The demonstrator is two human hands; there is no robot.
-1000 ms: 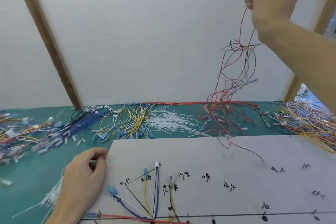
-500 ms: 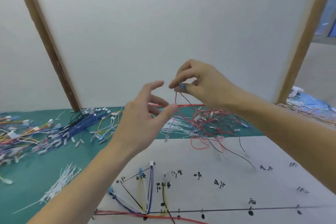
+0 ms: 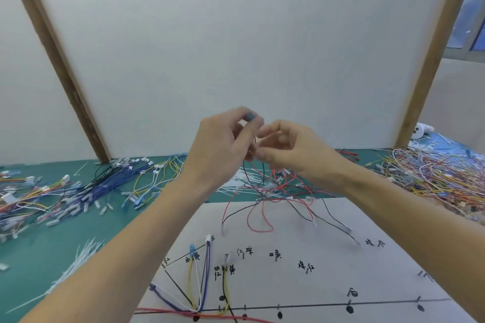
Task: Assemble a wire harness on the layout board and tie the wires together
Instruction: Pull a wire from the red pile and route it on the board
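My left hand (image 3: 223,139) pinches a small blue connector (image 3: 249,115) at its fingertips, raised above the white layout board (image 3: 328,231). My right hand (image 3: 291,149) curls its fingers round the thin red and black wires (image 3: 259,207), which hang tangled, their loose ends trailing onto the board.

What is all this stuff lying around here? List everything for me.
Layout board: one, white with black marks, front of table.
Placed wires: a few, blue, yellow, white, black, on the board's left.
Red and black wires: a tangle, hanging from the hands onto the board.
Blue wire pile: one, left.
Mixed wire pile: one, right.
White ties: many, front left.
Table mat: green.
Left hand: pinches a blue connector.
Right hand: pinches wires.
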